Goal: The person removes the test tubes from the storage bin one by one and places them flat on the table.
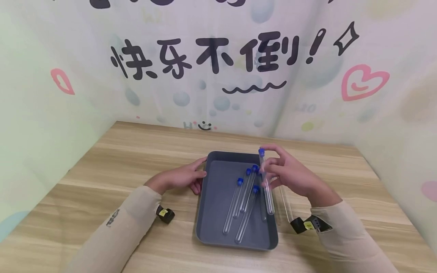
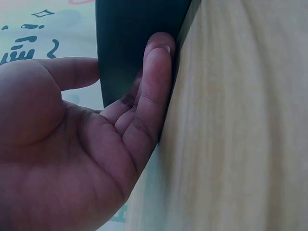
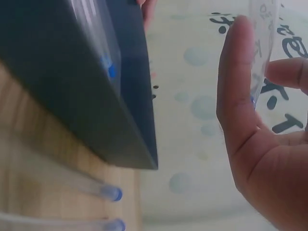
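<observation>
My right hand (image 1: 291, 174) pinches a clear test tube (image 1: 269, 195) with a blue cap, over the right side of a dark grey tray (image 1: 216, 182). The tube stands steeply, cap up and rounded end low. In the right wrist view, the held tube (image 3: 262, 33) shows between thumb and fingers. Several more blue-capped test tubes (image 1: 230, 208) lie inside the tray, on its right half. On the left, my left hand (image 1: 182, 177) rests against the tray's outer wall. The left wrist view shows its fingers (image 2: 156, 86) fairly straight along that wall, with the thumb at the rim.
Two capped test tubes (image 3: 62, 173) lie on the wooden table (image 1: 164, 140) just right of the tray, partly hidden by the right hand in the head view. A printed cloth backdrop (image 1: 205, 106) rises behind the table, with pale cloth on both sides.
</observation>
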Motion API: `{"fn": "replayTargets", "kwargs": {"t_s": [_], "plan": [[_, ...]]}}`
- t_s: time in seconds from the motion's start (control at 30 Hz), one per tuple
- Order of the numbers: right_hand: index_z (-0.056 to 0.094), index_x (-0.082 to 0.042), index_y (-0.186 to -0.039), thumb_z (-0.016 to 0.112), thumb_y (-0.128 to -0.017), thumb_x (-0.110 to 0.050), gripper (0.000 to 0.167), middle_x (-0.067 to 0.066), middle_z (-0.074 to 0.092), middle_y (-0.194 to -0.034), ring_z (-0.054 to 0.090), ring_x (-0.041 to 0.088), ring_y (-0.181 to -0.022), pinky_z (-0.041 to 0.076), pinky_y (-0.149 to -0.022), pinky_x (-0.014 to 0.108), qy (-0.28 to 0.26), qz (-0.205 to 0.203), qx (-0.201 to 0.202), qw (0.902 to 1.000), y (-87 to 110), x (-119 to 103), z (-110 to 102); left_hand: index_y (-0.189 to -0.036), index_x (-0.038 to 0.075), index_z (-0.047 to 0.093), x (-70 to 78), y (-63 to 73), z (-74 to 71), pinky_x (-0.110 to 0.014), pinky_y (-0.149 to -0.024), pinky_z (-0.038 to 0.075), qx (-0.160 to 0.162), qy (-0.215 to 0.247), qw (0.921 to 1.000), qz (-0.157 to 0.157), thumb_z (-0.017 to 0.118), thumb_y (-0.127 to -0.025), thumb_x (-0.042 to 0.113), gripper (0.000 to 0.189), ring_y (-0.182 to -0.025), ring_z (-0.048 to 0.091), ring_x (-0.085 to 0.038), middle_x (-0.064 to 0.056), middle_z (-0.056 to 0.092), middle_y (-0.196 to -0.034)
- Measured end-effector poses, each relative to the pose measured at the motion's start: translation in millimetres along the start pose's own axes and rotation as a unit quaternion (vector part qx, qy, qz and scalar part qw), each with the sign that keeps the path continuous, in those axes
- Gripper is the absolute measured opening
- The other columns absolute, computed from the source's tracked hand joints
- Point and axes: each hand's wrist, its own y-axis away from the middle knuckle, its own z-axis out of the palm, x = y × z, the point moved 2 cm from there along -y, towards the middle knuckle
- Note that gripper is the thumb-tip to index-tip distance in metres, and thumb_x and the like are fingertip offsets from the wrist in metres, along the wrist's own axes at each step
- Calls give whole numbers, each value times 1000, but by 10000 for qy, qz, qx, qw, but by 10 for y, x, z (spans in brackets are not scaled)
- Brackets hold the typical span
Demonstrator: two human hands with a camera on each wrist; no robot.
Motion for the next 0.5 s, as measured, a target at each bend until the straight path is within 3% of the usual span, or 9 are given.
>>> {"fn": "replayTargets", "kwargs": {"t_s": [0.23,0.5], "plan": [[26,-23,-148,58,-96,-2,65,9,55,-97,70,27,-73,62,-69,46,138,-41,29,9999,59,151,-118,-162,27,2,-11,-4,0,-36,-74,60,15,45,10000,-39,39,-108,21,66,-73,66,-23,-16,61,-89],[27,-22,-151,62,-96,-6,67,6,57,-98,70,25,-77,62,-69,43,257,-4,187,9995,119,280,-231,-162,25,1,0,9,1,-36,-74,60,34,32,10000,-76,39,-108,21,67,-72,65,-23,-15,61,-88]]}}
